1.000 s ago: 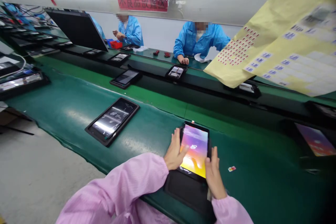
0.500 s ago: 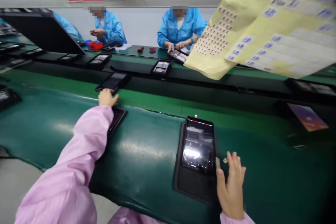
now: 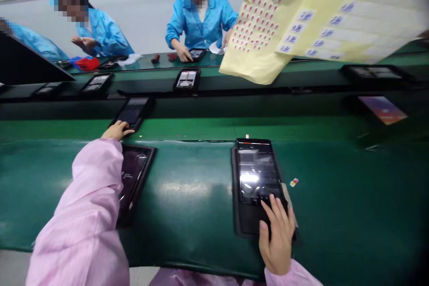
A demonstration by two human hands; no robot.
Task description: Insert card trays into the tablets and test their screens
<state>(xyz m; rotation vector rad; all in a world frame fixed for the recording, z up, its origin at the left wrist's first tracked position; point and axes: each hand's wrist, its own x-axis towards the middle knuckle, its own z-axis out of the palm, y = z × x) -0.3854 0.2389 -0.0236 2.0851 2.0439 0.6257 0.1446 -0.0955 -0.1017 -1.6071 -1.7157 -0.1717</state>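
Observation:
My left hand reaches out to the near edge of a black tray with a dark-screened phone in it. Its fingers are bent over that edge, with the thumb out to the side. Under my left forearm lies another phone with a lit dark screen and small white marks, partly hidden by my sleeve. My right hand is open, fingers spread, over the lower end of a glossy black phone resting on a black pad. A small coloured sticker lies right of that phone.
Yellow sheets with labels hang at upper right. Trays with opened devices stand along the dark line beyond the green mat. A colourful phone screen stands at right. Co-workers in blue sit opposite.
My right hand has moved left from beside the phone to over its lower end. My left hand stays at the tray's near edge. The view has turned slightly; a co-worker's device now lies flatter.

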